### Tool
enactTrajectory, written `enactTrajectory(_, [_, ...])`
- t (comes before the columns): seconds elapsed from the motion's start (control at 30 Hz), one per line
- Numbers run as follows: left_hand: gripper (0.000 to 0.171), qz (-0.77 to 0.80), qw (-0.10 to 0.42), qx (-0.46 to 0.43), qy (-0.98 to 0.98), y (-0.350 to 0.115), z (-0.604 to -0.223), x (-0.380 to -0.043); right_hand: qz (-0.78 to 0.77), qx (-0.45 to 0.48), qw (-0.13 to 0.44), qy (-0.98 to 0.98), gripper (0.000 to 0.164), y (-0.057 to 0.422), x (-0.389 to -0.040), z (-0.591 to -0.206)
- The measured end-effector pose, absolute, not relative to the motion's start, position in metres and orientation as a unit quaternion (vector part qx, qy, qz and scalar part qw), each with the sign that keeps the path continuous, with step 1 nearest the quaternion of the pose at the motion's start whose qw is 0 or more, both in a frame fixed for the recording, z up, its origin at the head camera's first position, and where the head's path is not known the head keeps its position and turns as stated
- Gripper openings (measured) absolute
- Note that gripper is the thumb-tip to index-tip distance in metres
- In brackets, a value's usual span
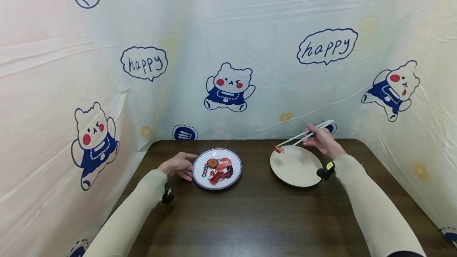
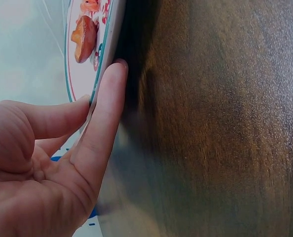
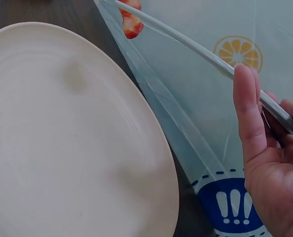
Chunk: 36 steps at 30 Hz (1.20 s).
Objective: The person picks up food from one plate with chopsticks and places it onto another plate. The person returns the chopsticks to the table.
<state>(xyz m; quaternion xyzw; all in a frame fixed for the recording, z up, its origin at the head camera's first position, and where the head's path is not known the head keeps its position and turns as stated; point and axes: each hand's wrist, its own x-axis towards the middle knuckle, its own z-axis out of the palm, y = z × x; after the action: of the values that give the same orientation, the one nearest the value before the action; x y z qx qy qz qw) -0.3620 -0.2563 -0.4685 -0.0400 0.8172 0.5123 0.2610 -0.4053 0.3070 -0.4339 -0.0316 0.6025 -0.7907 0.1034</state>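
My left hand (image 1: 179,165) pinches the left rim of a white plate (image 1: 198,179) with a dark border, thumb above and fingers under the edge. Several food pieces lie on it, among them a round brown one (image 1: 212,163) and a dark red one (image 1: 216,177). On the right, my right hand (image 1: 324,141) holds a pair of pale chopsticks (image 1: 299,135). Between their tips is a small orange-red piece of food (image 3: 131,24), raised over the far left edge of a bare cream plate (image 1: 296,169). That plate is not touched by either hand.
Both plates stand on a dark brown wooden table (image 1: 228,217), apart from each other. A pale printed curtain (image 1: 228,31) with cartoon bears hangs close behind the table's far edge and along both sides.
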Motion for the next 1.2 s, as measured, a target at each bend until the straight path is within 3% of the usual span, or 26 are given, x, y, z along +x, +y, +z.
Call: enactTrajectory(1.2, [0.062, 0.502, 0.264, -0.037, 0.823, -0.256, -0.468, -0.363, -0.779, -0.072, 0.181, 0.596, 0.034, 0.261, -0.424, -0.431])
